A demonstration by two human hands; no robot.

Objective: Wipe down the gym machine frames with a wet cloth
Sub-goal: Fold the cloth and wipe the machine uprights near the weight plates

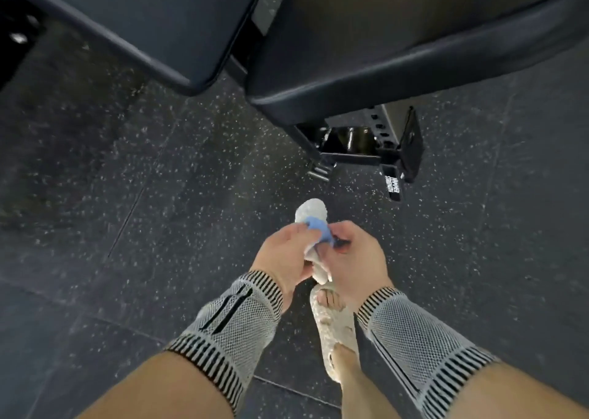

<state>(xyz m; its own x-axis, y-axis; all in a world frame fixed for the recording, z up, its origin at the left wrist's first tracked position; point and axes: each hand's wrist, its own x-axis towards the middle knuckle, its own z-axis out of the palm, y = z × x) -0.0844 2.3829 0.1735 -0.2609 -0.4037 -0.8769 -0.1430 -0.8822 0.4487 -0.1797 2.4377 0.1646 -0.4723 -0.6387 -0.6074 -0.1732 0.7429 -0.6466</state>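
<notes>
We are in a gym. Under us lies dark rubber flooring (159, 179) flecked with pale specks and laid in large tiles with visible seams, the kind used in weight rooms. Ahead of us stand two padded bench cushions (366, 68) in dark vinyl, set at an angle to each other. Beneath them we see a black steel frame (360, 154) with a row of adjustment holes and a white-lettered maker's label (392, 185), too small to read.
</notes>
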